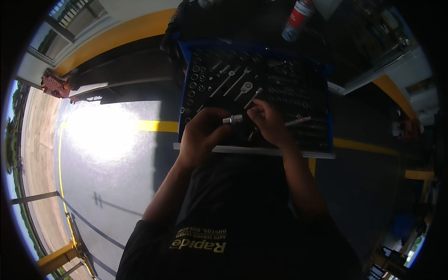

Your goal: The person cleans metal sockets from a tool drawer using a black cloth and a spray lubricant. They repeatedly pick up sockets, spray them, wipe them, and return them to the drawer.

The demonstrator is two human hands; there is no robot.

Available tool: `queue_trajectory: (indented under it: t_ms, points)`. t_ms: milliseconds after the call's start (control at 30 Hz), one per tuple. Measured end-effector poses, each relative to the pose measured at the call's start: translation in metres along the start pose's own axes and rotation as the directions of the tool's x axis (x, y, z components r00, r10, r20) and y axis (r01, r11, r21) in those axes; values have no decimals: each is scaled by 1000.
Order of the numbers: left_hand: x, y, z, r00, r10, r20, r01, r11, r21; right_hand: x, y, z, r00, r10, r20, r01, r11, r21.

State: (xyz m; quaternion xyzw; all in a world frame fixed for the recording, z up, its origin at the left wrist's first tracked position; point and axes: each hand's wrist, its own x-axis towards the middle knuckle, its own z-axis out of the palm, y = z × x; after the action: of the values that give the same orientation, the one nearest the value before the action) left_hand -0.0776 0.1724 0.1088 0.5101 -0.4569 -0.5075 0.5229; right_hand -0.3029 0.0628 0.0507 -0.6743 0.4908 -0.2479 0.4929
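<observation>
An open tool drawer point(256, 148) lies before me, its dark tray set with metal tools. My left hand point(198, 135) is curled over the drawer's front left, its fingers round a shiny metal socket point(233, 119) that points across the tray. My right hand point(272, 122) is bent over the tray just right of the socket, thumb and fingers drawn together. Beside its fingertips a slim metal bar point(255, 97) slants up; whether they touch it I cannot tell. Beyond the hands lie a ratchet point(247, 87) and an open-ended wrench point(239, 80).
Rows of sockets point(196, 77) line the tray's left side, with more small pieces point(289, 95) at right. A red and white spray can point(297, 19) stands on the dark cabinet top. Sunlight glares on the grey floor point(112, 172) at left, marked with yellow lines.
</observation>
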Motion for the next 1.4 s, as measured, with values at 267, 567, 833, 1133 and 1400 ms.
queue_trajectory:
  t_ms: [267, 567, 833, 1133, 1400]
  points:
    - [-7, -10, -10, 997, 77, -16, -77, 996, -37, 25, 30, 52, 978, -190, -89, 150, 931, -333]
    - [-1, -11, -8, 996, -37, -84, 25, 990, -136, -24, -11, -32, 988, 47, 149, -152, 530, 835]
    - [4, 2, 7, 995, -70, -76, 48, 965, -256, -62, -36, -75, 932, -354, 81, -72, 40, 997]
    - [1, 9, 26, 996, -93, -17, 93, 995, 26, -63, 4, -14, 991, -44, 127, -82, 552, 830]
    - [0, 20, 36, 1000, -24, -9, 25, 992, 120, -68, -69, -26, 943, -317, -103, 333, 900, 281]
